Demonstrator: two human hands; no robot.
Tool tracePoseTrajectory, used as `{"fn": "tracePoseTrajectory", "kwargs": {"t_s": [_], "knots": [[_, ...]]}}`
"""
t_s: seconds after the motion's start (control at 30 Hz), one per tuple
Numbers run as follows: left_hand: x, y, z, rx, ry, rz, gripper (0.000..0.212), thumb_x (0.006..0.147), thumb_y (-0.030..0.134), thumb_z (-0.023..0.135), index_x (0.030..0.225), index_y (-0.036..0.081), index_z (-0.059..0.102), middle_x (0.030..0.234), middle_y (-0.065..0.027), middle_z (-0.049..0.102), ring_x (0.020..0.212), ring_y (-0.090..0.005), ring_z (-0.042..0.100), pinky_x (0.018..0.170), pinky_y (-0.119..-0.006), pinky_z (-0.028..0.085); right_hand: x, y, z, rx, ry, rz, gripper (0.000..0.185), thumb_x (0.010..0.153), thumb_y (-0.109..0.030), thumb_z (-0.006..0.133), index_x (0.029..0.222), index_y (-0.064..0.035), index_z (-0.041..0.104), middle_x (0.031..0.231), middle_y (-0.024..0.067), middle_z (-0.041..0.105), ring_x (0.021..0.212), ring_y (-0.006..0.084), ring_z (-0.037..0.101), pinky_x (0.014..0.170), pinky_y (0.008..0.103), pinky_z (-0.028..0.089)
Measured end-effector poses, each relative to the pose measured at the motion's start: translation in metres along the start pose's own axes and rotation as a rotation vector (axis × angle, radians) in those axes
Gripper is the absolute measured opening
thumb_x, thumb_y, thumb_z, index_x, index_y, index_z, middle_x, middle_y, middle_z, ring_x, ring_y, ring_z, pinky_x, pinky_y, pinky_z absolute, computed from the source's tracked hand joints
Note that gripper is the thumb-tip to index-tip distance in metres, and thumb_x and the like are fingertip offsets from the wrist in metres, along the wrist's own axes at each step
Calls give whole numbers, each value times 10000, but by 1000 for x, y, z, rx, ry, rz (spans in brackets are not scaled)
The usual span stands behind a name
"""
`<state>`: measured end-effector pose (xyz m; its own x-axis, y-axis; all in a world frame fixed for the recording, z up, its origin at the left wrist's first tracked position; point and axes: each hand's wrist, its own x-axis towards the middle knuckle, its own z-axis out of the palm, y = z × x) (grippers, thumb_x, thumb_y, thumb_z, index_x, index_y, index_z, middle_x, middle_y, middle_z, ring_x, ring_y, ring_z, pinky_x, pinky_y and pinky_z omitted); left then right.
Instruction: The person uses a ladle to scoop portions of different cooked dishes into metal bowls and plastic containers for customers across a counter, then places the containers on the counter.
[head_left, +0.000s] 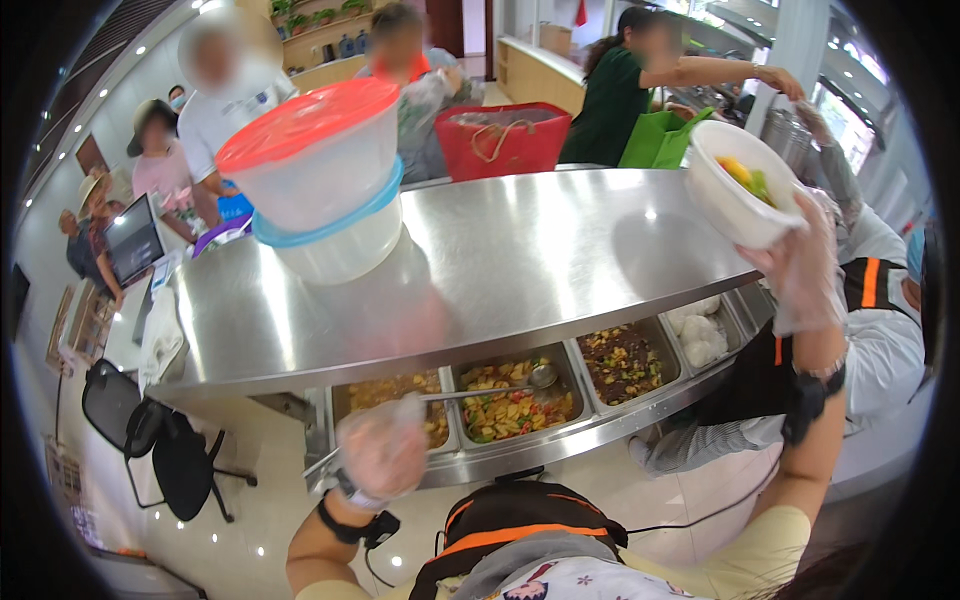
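Observation:
My left hand, in a clear plastic glove, grips the handle of a metal ladle. The ladle's bowl rests over a steel food pan of yellow chunks with red and green pieces. Raised above the right end of the steel counter, my gloved right hand holds a white plastic bowl by its side. The bowl is tilted, and yellow and green food lies inside it. My left fingers are partly blurred.
Lidded plastic tubs are stacked on the steel counter. Beyond stand a red bag, a green bag and several people. Other food pans sit beneath the counter. A co-worker is close on the right; a black chair stands left.

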<state>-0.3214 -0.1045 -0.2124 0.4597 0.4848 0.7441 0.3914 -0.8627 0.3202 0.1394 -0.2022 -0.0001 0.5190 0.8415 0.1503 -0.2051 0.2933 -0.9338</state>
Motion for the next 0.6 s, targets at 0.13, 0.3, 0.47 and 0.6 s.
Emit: {"fn": "tracePoseTrajectory", "kwargs": {"t_s": [0.13,0.3,0.47,0.6], "knots": [[40,13,-40,399,141,234,275,711,65,608,970,14,531,701,-100,491,508,-267,459,457,-398,279,59,4,-11,-2,64,-27,558,971,-385,457,1408,-41,416,1335,184,554,1122,347,632,805,487,606],[64,30,-44,597,196,76,376,810,40,591,1168,-65,547,1130,-179,594,972,-351,528,917,-447,397,141,-1,-61,53,52,-7,515,973,-369,422,1416,-107,415,1410,197,474,1203,427,557,862,561,557],[82,25,-18,673,297,27,473,910,85,503,1347,-92,467,1114,-154,625,1000,-317,565,913,-428,421,185,-4,-57,-22,207,-19,528,969,-375,419,1374,-37,404,1364,219,483,1193,416,561,855,566,570],[87,12,-3,716,355,101,511,1030,221,369,1423,-107,380,960,-125,653,809,-273,588,830,-410,464,223,-7,-65,9,264,-74,503,961,-358,443,1354,-50,386,1352,244,474,1182,478,542,874,607,545]]}}
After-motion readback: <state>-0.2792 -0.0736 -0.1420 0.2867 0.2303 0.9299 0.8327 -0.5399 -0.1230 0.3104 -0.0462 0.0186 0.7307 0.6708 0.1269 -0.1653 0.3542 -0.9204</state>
